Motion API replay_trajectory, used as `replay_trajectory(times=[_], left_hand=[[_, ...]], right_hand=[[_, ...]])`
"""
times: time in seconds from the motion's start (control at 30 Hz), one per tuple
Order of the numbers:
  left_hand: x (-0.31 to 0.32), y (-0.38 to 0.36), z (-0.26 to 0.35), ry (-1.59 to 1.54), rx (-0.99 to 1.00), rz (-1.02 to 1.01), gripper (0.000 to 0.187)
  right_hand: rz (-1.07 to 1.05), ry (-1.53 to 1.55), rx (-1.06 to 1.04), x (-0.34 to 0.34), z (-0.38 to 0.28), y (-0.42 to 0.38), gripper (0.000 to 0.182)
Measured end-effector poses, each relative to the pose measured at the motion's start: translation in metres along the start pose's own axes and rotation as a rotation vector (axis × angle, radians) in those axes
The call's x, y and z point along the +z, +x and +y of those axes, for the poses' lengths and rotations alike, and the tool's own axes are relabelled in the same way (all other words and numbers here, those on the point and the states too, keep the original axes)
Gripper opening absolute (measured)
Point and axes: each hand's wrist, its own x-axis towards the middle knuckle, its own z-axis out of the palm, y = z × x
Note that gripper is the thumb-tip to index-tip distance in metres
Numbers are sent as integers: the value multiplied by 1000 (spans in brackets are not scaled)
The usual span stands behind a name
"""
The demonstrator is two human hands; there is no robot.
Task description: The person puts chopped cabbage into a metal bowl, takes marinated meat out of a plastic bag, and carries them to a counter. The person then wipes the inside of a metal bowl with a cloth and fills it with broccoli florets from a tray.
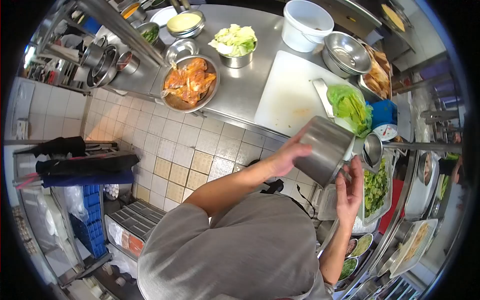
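Observation:
A deep cylindrical metal pot [322, 150] is held tilted in front of my body, above the front edge of the counter. My left hand [291, 154] grips its side, thumb lying over the metal. On the other side, the fingers of my right hand [350, 190] press against the pot by its handle [343, 171]. What the pot contains is hidden from view. Just beyond it, a green plastic bag of leafy lettuce [349, 106] lies on the white cutting board [285, 95], beside a broad knife [322, 96]. A clear tub of chopped lettuce [376, 192] stands right of my right hand.
Along the counter are a bowl of marinated chicken [190, 82], a pot of cut lettuce [235, 45], a white bucket [307, 25] and stacked metal bowls [347, 52]. A blue scale [385, 120] stands at the right. Blue crates [90, 220] sit lower left.

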Motion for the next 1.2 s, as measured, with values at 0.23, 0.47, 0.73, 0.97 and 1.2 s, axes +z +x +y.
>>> replay_trajectory(times=[0.23, 0.47, 0.73, 0.97, 1.2], left_hand=[[49, -27, 25, 1013, 534, -177, 124], [34, -45, 12, 1076, 577, -99, 113], [30, -36, 6, -239, -200, 202, 80], [31, -25, 21, -518, -300, 237, 74], [59, -34, 12, -275, -314, 347, 75]], right_hand=[[-254, -664, -232, -28, 95, -1, 61], [-156, 744, 212, 18, 66, 2, 55], [-668, -170, -99, 19, -8, 31, 53], [-376, -339, -215, 1, -71, 47, 55], [-586, -656, -330, 20, -36, 32, 57]])
